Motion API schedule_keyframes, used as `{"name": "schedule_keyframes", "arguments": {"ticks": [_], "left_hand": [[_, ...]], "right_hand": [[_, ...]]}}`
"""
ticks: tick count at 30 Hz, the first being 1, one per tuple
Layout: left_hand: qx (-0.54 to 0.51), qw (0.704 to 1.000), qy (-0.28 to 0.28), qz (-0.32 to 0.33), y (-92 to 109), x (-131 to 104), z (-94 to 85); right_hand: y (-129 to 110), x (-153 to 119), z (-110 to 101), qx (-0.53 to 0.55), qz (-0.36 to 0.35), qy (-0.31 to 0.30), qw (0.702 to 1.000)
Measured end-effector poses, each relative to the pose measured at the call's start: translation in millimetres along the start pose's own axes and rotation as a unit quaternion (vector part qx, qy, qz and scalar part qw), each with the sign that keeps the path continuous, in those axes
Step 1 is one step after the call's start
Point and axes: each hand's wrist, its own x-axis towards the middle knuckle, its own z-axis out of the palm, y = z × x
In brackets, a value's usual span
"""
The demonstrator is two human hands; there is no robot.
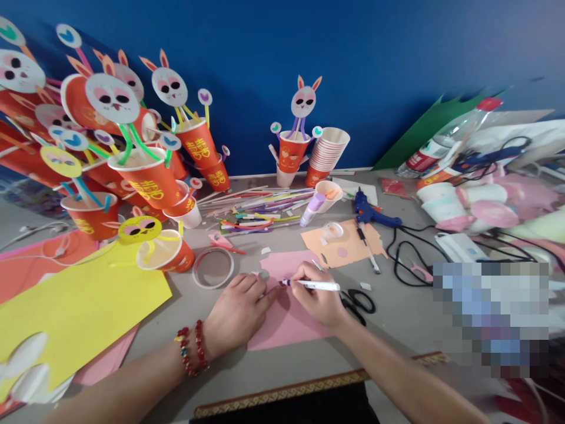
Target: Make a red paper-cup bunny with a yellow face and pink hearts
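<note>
**Thin pink sheet, pinned and marked**

Your left hand [238, 312] lies flat with fingers spread, pressing down the pink paper sheet [286, 321] at the near centre of the table [397, 318]. Your right hand [318, 297] is closed round a white pen [315, 285], whose tip meets the sheet just beside your left fingertips. The sheet looks light, limp and easily creased, so it is best held flat near the mark. The pen looks slim and rigid. Black scissors [359, 300] are partly hidden behind your right hand, whatever the tip draws is too small to read, and a blurred patch masks the near right.
</note>
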Motion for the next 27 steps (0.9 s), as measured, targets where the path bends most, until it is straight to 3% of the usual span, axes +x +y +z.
{"name": "schedule_keyframes", "arguments": {"ticks": [27], "left_hand": [[0.005,1.000,0.005,0.002,0.6,1.0,-0.9]], "right_hand": [[-0.8,-0.2,-0.9,-0.008,0.003,0.002,1.000]]}}
